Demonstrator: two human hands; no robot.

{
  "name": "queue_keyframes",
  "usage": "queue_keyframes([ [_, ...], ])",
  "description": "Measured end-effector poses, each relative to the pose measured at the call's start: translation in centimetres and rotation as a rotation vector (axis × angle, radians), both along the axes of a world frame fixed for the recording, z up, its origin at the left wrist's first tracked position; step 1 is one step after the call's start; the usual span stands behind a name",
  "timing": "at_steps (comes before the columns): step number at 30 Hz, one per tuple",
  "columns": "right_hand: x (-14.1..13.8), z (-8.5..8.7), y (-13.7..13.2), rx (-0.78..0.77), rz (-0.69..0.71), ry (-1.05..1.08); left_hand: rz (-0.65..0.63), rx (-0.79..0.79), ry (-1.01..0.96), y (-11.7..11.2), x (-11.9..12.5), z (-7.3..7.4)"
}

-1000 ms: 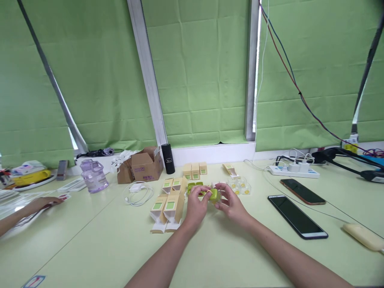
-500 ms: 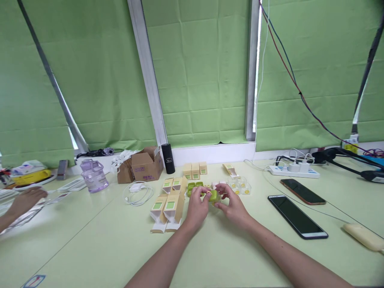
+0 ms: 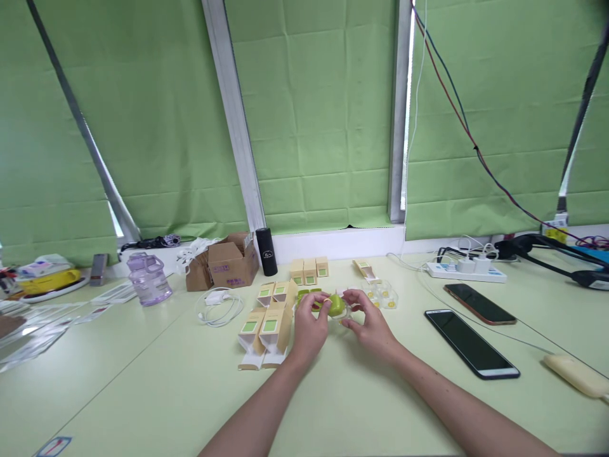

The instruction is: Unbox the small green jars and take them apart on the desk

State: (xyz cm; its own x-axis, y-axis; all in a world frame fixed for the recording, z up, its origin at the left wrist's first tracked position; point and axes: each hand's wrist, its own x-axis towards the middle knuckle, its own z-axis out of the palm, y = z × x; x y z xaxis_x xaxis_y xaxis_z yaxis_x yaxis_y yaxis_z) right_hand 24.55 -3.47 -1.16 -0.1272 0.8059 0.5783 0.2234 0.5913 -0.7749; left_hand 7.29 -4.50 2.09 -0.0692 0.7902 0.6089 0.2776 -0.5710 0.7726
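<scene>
My left hand (image 3: 311, 322) pinches a small, shiny green case (image 3: 337, 306) between thumb and fingers, just above the table. My right hand (image 3: 368, 322) curls around the other side, its fingertips at a clear plastic piece (image 3: 346, 313) beside and under the green case. How the two pieces join is too small to tell. Behind my left fingers lies a green moulded tray (image 3: 303, 294), partly hidden. Beyond my right fingers sits a clear tray (image 3: 387, 294) with yellow spots in its cups. Left of my hands lie several tan boxes with green labels (image 3: 270, 327), their near flaps open.
Smaller tan boxes (image 3: 309, 271) stand farther back, with a tan carton piece (image 3: 365, 271) to their right. A cardboard box (image 3: 233, 261), black bottle (image 3: 267, 252), purple jug (image 3: 149, 279) and white cable (image 3: 221, 309) lie leftward. Two phones (image 3: 471, 343) and a power strip (image 3: 466, 271) are rightward.
The green case has tipped up and shifted slightly left, and my right fingertips have come a little away from it. At far left, another person's hand has drawn back almost out of view.
</scene>
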Motion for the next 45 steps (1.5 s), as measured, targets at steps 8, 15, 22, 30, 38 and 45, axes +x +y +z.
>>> queue_keyframes([
  [8, 0.5, 1.0, -0.8, 0.074, -0.061, -0.084, 0.062, -0.142, -0.371, 2.0, -1.2, -0.3],
  [15, 2.7, 2.8, -0.8, 0.207, -0.247, -0.34, 0.034, -0.24, -0.452, 2.7, -1.3, -0.9],
  [22, 7.8, 4.7, 0.4, 0.028, -0.471, -0.484, 0.036, -0.283, -0.445, 2.8, -1.3, -0.9],
  [30, 11.1, 4.4, 1.3, -0.301, -0.532, -0.823, 0.011, -0.291, -0.473, 2.8, -1.3, -0.9],
  [38, 11.8, 3.4, 1.9, -0.416, -0.513, -0.874, -0.019, -0.308, -0.469, 2.6, -1.3, -1.0],
  [45, 11.8, 3.3, 1.9, -0.458, -0.527, -0.906, -0.023, -0.308, -0.461, 2.6, -1.3, -0.9],
])
